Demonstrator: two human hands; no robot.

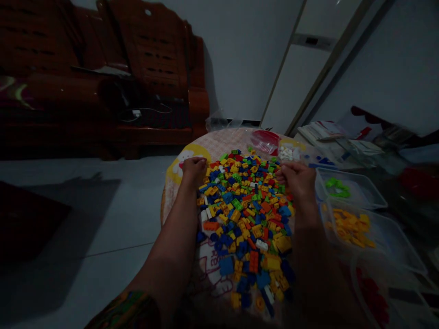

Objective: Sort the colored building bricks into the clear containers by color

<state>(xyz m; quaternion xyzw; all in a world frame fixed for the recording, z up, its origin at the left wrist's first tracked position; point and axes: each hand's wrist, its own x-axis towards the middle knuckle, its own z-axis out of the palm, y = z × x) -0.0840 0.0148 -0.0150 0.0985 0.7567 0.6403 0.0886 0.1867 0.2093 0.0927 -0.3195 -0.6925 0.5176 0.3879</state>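
Observation:
A broad heap of mixed toy building bricks [245, 210] in yellow, blue, green, red, orange and white covers the middle of a round table. My left hand [194, 170] is at the heap's far left edge, its fingers curled together. Over the right edge of the bricks is my right hand [297, 179], thumb and fingertips pinched. The picture is too dim and small to show what either hand holds. Just beyond my right hand lies a small group of white pieces [289, 152].
A patterned cloth [226, 138] covers the table. At its back is a red dish-like container [265, 141]. To the right stand clear plastic boxes with green pieces [338, 188], yellow pieces [351, 227] and red pieces [372, 297]. A wooden bench [154, 59] is at the back left.

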